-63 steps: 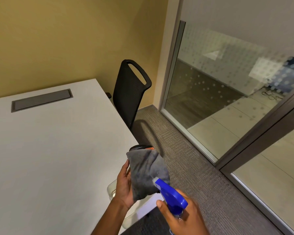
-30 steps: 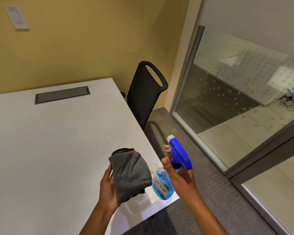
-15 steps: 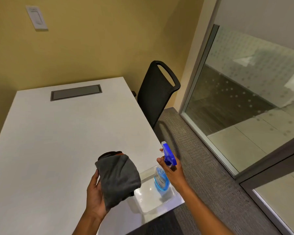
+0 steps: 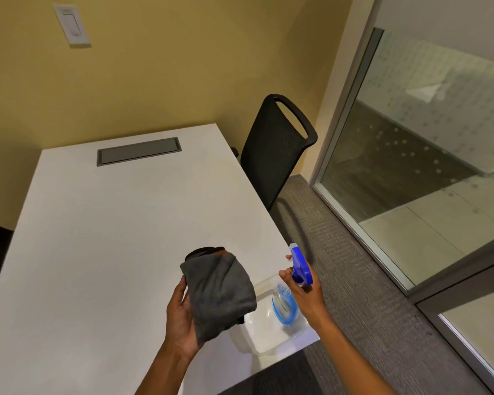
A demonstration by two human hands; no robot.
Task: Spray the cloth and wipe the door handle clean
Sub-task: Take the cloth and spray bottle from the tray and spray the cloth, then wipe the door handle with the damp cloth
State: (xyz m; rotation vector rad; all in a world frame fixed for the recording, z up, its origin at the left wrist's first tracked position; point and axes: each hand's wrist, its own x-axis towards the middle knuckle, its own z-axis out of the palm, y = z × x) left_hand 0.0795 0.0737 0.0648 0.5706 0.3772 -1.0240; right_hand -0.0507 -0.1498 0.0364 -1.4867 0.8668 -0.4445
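My left hand (image 4: 181,315) holds a folded grey cloth (image 4: 218,292) upright over the white table's near right corner. My right hand (image 4: 305,292) grips a spray bottle (image 4: 293,276) by its neck; the bottle has a blue trigger head and clear body with blue liquid. The bottle's base sits low inside a clear plastic tray (image 4: 264,332) at the table corner. The bottle's nozzle points away from me, to the right of the cloth. No door handle is in view.
A white table (image 4: 103,238) with a grey cable hatch (image 4: 139,151) fills the left. A black mesh chair (image 4: 274,146) stands at its far right side. Glass wall panels (image 4: 417,155) and a grey door frame (image 4: 462,269) run along the right over grey carpet.
My right hand has lowered the spray bottle from in front of the cloth down into the clear tray. The view has swung left, away from the door. The cloth stays in my left hand.
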